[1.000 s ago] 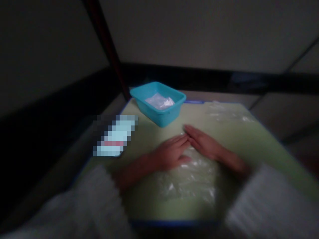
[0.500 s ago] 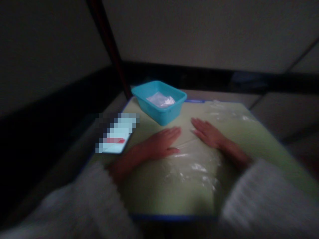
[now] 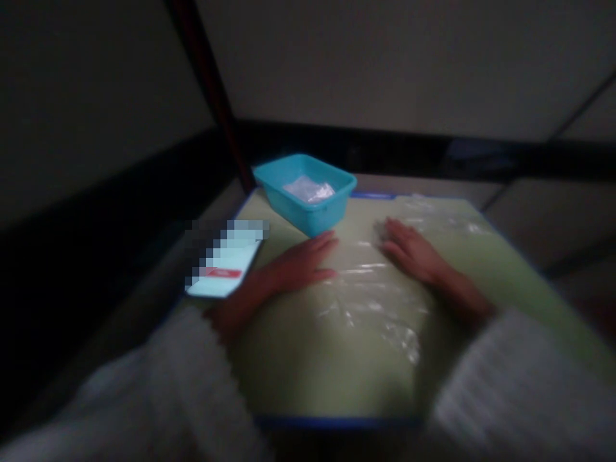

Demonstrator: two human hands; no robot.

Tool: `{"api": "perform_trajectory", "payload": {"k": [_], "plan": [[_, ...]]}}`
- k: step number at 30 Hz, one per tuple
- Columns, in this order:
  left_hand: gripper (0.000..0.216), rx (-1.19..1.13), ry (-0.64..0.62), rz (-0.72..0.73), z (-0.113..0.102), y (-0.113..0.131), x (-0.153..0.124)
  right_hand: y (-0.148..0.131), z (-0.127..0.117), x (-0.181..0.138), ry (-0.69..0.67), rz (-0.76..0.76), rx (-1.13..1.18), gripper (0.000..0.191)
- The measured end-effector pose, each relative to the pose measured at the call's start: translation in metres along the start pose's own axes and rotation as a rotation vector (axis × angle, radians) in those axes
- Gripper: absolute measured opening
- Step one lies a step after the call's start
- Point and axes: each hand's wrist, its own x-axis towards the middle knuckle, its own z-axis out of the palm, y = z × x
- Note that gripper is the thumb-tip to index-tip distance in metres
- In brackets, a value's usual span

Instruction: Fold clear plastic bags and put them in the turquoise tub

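Observation:
A clear plastic bag, wrinkled and shiny, lies on the table in front of me. My left hand rests flat at its left edge, fingers stretched out, with the fingertips close to the turquoise basket. On the other side my right hand lies flat with its fingers extended, at the bag's far right edge. Neither hand grips anything. Inside the basket are clear plastic packets. The picture is dim and blurred, so the bag's outline is hard to follow.
A lit phone, partly pixelated, lies at the left edge of the yellow-green table with its blue rim. More clear plastic is spread at the far right. Behind the table runs a dark band along the wall.
My hands have slid farther apart and slightly away from me, with the plastic between them stretching smoother. The basket has shifted a little to the left and back.

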Motion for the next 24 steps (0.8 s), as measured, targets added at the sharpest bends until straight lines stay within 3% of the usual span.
{"api": "perform_trajectory", "payload": {"k": [4, 8, 11, 13, 17, 24], "plan": [[0.063, -0.072, 0.161, -0.008, -0.002, 0.014, 0.0, -0.019, -0.023, -0.011, -0.008, 0.018, 0.086, 0.062], [0.05, -0.162, 0.283, -0.009, -0.003, 0.055, 0.0, -0.039, -0.034, -0.032, -0.16, -0.092, 0.156, 0.073], [0.054, -0.177, 0.19, 0.058, 0.003, 0.075, 0.0, -0.048, -0.033, -0.045, -0.313, -0.23, 0.19, 0.088], [0.061, -0.123, 0.106, 0.074, 0.009, 0.076, -0.001, -0.049, -0.03, -0.051, -0.401, -0.272, 0.191, 0.1], [0.072, -0.018, 0.005, 0.073, 0.015, 0.063, -0.001, -0.046, -0.025, -0.054, -0.527, -0.221, 0.147, 0.117], [0.088, 0.017, -0.046, 0.125, 0.009, 0.048, -0.003, -0.045, -0.03, -0.052, -0.647, -0.196, 0.157, 0.131]]}}
